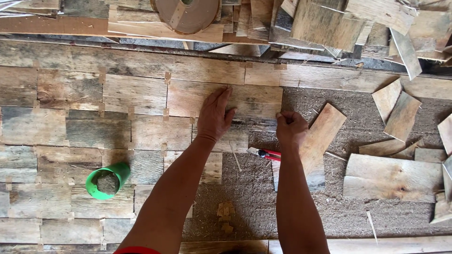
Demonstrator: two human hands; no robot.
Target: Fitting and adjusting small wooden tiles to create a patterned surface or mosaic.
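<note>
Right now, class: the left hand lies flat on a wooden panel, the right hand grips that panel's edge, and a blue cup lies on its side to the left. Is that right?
Not quite. The cup is green, not blue, as the head view shows. The left hand does lie flat on the wooden panel, and the right hand grips its edge.

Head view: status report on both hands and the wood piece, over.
Left hand flat on weathered rectangular wood piece. Right hand pinching its right edge. Red utility knife lies below, untouched.
</note>
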